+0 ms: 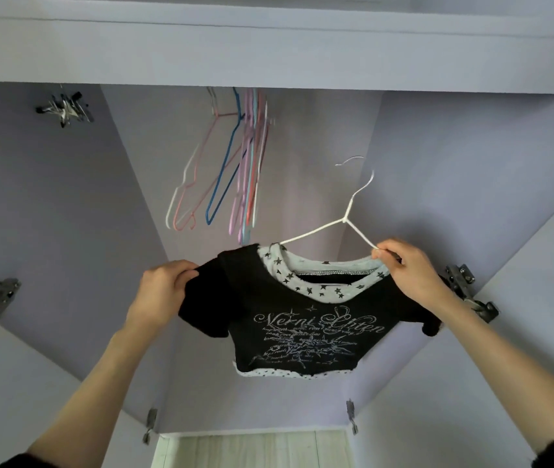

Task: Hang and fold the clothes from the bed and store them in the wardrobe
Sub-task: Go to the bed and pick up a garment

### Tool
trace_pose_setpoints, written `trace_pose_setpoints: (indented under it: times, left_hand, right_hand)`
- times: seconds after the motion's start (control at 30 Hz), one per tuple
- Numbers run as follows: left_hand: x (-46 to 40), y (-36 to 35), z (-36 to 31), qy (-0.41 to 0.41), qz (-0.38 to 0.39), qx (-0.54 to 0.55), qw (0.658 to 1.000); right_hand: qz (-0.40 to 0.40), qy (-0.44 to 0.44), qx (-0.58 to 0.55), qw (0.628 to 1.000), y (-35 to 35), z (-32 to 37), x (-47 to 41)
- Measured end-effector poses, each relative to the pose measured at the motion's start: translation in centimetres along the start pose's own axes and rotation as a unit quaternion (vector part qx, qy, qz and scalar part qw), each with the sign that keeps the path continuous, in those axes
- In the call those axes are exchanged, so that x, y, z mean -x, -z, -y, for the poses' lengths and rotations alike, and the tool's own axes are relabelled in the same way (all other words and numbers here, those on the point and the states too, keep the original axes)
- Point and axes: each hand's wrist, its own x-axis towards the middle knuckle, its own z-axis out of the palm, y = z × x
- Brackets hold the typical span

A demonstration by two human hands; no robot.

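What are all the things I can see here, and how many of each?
top: one, black with a white starry collar and hem, on the white hanger, held up in front of the wardrobe.
white hanger: one, white, inside the top, hook free in the air.
empty hangers: several, exact count unclear; pink, blue, purple, red and white; hanging together at upper centre in the wardrobe.
wardrobe: one, pale lilac, open all around.
hinges: six visible, silver metal, on both side panels.
floor: one strip, light wood, at the bottom.
left hand: one, gripping the top's sleeve.
right hand: one, fingers pinching the white hanger and collar.
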Motion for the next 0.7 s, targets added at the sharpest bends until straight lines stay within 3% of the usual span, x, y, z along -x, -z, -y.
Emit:
trace_pose_setpoints:
  times: [0.13,0.23,0.33,0.6,0.7]
  left_hand:
    - [-0.5,-0.2,0.5,0.052,0.017,-0.022,0.998]
    - [-0.2,-1.0,-1.8,-0.043,-0.001,-0.018,0.999]
    - [-0.5,-2.7,-4.9,-0.145,0.056,-0.007,0.988]
    - [-0.2,-6.1,-8.2,-0.146,0.121,0.07,0.979]
    - [-0.5,-6.7,-8.8,-0.169,0.128,0.092,0.973]
  right_hand:
    - [-0.003,-0.014,-0.018,1.0,0.8,-0.7,0.4]
    - [0.021,-0.001,-0.011,1.0,0.6,-0.4,0.8]
    - [0.039,0.027,-0.007,0.999,0.2,0.5,1.1]
    - [0.157,-0.023,0.042,0.986,1.7,1.4,2.2]
    - [0.189,-0.042,-0.076,0.978,2.0,2.5,2.1]
